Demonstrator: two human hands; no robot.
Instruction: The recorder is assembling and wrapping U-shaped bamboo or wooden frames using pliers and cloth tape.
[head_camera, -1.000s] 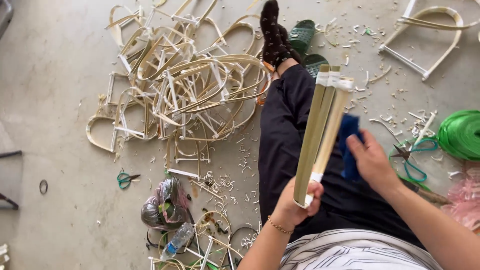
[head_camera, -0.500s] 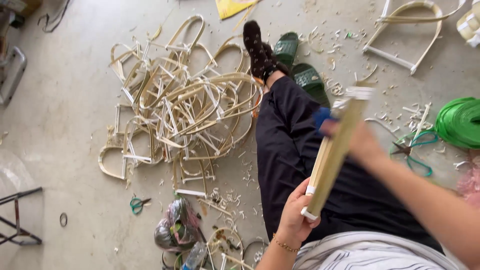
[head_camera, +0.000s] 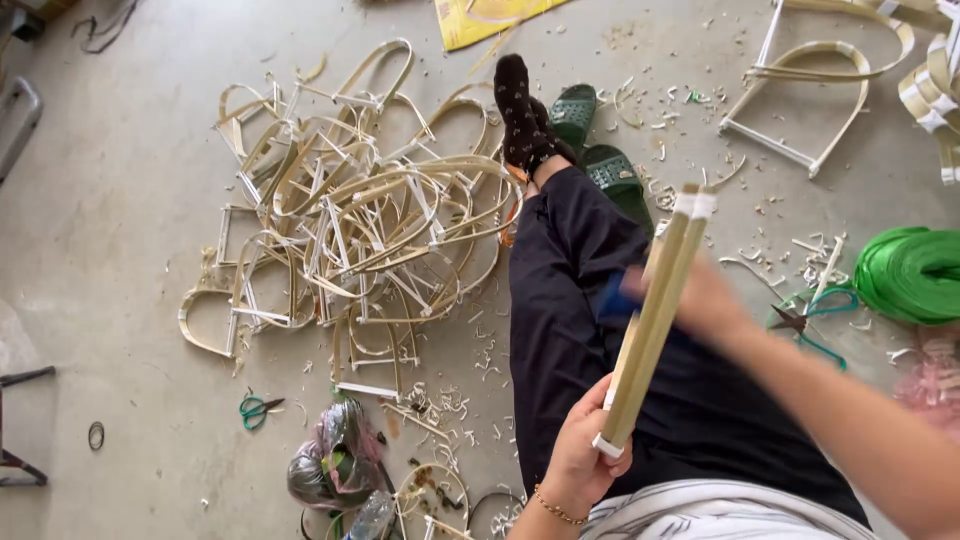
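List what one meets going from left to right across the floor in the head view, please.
Small dark ring → green-handled scissors → pile of bent pale bamboo frames → left hand holding a bundle of bamboo strips → blurred right hand → roll of green strap.

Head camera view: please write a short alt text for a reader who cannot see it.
A seated person's left hand holds the lower end of a bundle of bamboo strips, while the blurred right hand presses a blue cloth against it. A pile of bent strip frames, green scissors and shavings lie on the concrete floor.
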